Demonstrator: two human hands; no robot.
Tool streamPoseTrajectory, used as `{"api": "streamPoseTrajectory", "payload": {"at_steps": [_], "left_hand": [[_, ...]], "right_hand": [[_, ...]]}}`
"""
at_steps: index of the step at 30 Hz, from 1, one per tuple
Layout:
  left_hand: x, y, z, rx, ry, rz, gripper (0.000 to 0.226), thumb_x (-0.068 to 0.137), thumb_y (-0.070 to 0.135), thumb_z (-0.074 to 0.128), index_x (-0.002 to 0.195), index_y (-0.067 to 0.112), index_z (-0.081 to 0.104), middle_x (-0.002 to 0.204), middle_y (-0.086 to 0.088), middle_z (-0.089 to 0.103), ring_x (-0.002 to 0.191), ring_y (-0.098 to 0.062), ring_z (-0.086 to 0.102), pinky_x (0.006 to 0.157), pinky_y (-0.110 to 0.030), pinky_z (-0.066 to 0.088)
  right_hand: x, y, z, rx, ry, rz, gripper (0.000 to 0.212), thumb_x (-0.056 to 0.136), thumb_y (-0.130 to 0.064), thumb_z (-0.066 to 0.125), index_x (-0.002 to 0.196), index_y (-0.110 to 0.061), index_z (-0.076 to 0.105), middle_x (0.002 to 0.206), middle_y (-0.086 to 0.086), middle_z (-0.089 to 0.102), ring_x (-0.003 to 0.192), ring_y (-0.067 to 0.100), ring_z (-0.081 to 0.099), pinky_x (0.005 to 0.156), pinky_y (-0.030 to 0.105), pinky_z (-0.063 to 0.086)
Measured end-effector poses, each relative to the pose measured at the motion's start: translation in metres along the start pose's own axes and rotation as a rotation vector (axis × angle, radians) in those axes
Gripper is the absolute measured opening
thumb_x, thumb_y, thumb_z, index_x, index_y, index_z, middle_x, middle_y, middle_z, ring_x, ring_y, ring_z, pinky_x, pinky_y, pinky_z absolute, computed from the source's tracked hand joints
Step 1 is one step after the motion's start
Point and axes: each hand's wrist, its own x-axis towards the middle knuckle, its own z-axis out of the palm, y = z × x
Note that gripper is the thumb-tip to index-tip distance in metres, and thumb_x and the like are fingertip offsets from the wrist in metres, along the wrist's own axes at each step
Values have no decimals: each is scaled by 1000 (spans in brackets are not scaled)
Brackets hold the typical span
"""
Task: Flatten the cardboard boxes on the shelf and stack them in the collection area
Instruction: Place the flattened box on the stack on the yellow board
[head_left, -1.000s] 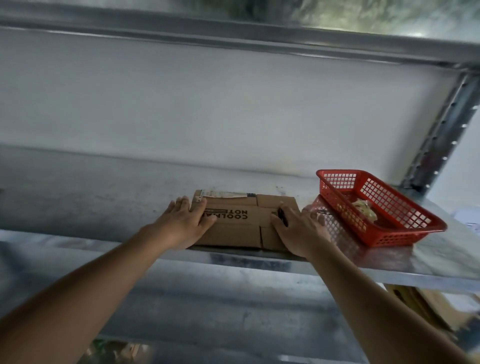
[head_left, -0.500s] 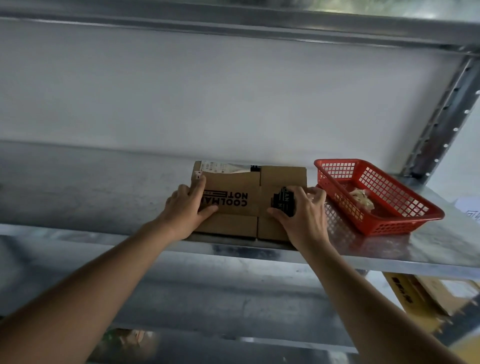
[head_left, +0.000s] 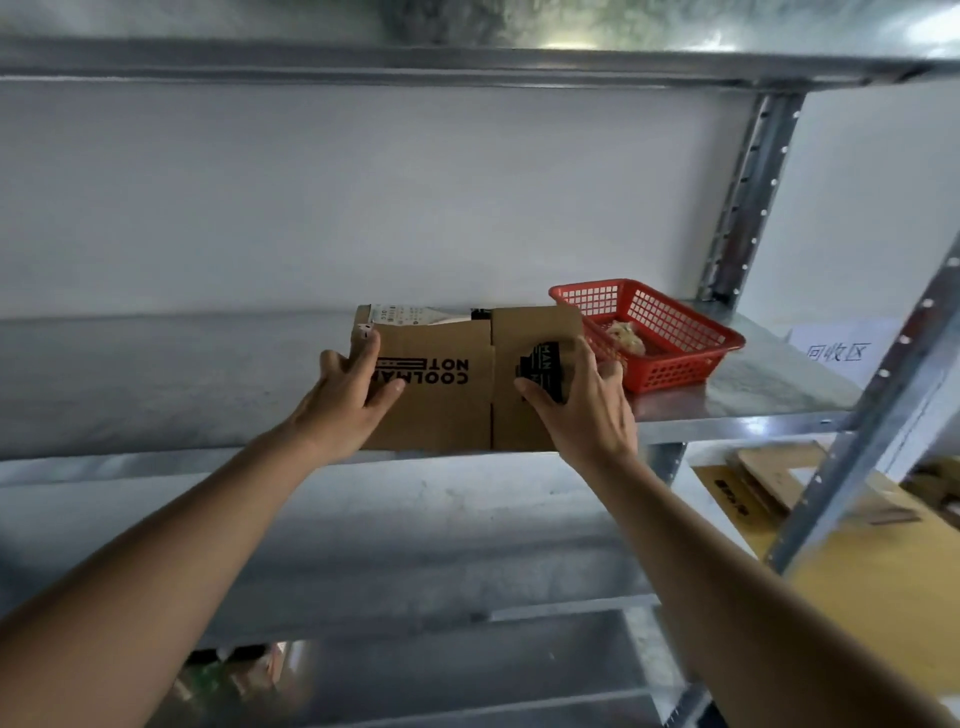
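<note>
Two bare hands held one flattened cardboard box (head_left: 447, 384) at the front edge of the metal shelf (head_left: 156, 374). The left hand (head_left: 345, 402) gripped the box's left edge, thumb laid across the printed face beside the black lettering and fingers curled round the side. The right hand (head_left: 582, 405) clasped the box's right part, thumb pressed on the face by the black printed patch (head_left: 540, 361) and fingers wrapped over the right edge. Between the two grips ran the vertical seam where two panels met. The box stood tilted up toward the camera, its lower edge at the shelf lip; whether that edge touched the metal could not be told. Above the left grip, at the box's far top edge, a white label (head_left: 410, 315) showed. Just beyond the right hand's fingers sat a red plastic basket (head_left: 675, 343) with a pale crumpled thing (head_left: 626, 335) inside. Farther right of that grip, past the upright post (head_left: 748, 197), hung a white paper sign (head_left: 836, 351), and below it lay flat cardboard pieces (head_left: 769, 478) on a yellow surface (head_left: 857, 571).
</note>
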Motion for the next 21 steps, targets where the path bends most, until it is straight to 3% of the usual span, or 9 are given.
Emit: {"api": "streamPoseTrajectory", "payload": {"at_steps": [3,6,10,12,15,17,21], "left_hand": [[-28,15,4,-63,10,82,87,102,58,47,165,31,-6,122,-11,32,107,-29,49,100,-37,41],[-60,28,21,-145,-36,130,91,99,59,52,165,35,-5,127,-11,36,110,-22,44,95,-31,33],[-98,53,51,-162,-150,171,92,98,64,51,165,33,-3,155,-14,32,144,-30,36,112,-39,36],[-114,68,66,-170,-216,194,95,96,69,49,165,33,-4,164,-12,26,148,-28,32,116,-41,36],[-137,93,91,-182,-290,219,96,91,77,49,163,42,-4,138,-11,37,122,-24,50,98,-38,46],[-150,112,107,-176,-334,233,95,91,76,51,161,47,-6,126,-9,38,110,-26,55,97,-43,50],[-168,171,155,-171,-415,252,97,92,73,53,160,47,-10,131,-8,36,123,-31,49,107,-48,46]], "right_hand": [[-43,15,-19,22,73,41,96,80,-76,67,157,-34,27,131,7,48,111,27,57,81,46,58],[-91,36,-40,33,122,82,91,79,-74,69,153,-39,30,121,4,51,97,17,48,72,34,47],[-148,70,-75,5,114,163,92,78,-76,69,153,-38,32,116,2,50,96,15,44,69,29,43],[-170,87,-93,-18,118,204,97,78,-77,68,157,-34,30,118,5,46,93,18,46,66,27,36],[-200,119,-117,-62,90,275,104,78,-78,66,161,-30,25,132,11,48,93,18,46,73,31,40],[-216,142,-131,-66,86,307,104,79,-77,66,161,-30,24,130,12,49,92,19,48,73,32,42],[-234,207,-163,-84,97,391,102,78,-78,66,159,-32,25,121,7,47,89,17,49,55,21,31]]}}
